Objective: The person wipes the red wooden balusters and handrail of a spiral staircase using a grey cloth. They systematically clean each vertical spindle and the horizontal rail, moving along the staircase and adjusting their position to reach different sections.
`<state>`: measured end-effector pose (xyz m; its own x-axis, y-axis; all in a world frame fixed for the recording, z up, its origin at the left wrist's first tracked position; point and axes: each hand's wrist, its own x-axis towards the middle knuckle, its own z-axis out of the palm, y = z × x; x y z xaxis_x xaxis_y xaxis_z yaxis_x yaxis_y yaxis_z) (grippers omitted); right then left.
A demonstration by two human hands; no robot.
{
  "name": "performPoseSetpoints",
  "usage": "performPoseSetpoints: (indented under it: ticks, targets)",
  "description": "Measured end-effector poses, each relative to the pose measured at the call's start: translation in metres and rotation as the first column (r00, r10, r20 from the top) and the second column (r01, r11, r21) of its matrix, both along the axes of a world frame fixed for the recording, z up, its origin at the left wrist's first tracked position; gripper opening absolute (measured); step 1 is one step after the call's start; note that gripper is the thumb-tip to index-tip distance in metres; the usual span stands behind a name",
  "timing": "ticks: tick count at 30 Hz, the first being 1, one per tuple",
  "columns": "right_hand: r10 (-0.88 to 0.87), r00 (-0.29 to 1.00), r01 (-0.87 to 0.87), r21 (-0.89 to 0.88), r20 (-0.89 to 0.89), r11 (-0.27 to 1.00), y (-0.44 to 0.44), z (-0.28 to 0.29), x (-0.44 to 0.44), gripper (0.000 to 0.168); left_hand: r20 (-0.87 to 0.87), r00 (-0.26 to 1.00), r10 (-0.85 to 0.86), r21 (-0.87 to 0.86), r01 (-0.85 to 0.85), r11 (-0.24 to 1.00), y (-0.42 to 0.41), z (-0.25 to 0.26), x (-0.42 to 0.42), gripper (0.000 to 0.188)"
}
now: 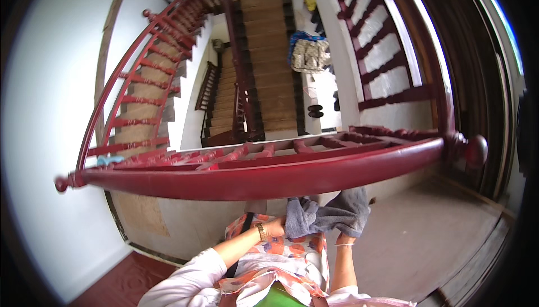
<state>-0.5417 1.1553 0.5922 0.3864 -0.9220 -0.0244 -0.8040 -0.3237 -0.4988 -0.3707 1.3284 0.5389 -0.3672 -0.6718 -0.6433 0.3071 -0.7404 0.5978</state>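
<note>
A grey cloth (309, 218), bunched and creased, stretches between my two hands in front of my waist. My left hand (276, 228) grips its left end, the fingertips tucked out of sight in the folds. The other end drapes over my right hand (346, 239), which shows only near the wrist, its fingers covered by the fabric. Just beyond the cloth runs the thick dark-red wooden handrail (261, 180) of a balustrade; the cloth's far edge lies close to it, and I cannot tell whether they touch. Turned red balusters (229, 155) stand below the rail.
Past the handrail the stairwell drops to brown steps (269, 54). A second red banister (139, 100) follows stairs at the left; another railing (379, 33) rises at the right. Round knobs (476, 151) cap the posts. A patterned cloth (309, 54) and dark footwear (315, 111) lie below.
</note>
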Motion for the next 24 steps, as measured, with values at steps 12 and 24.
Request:
performPoseSetpoints:
  ticks: [12, 24]
  targets:
    - [-0.031, 0.999, 0.036, -0.114, 0.042, 0.993, -0.008, -0.126, -0.083, 0.035, 0.273, 0.952, -0.141, -0.4, 0.245, 0.883, -0.079, -0.103, -0.052, 0.068]
    - [-0.051, 0.897, 0.374, -0.695, 0.438, 0.614, -0.141, -0.238, -0.129, 0.072, 0.636, 0.093, 0.766, -0.765, 0.205, 0.61, -0.25, -0.248, -0.163, 0.079]
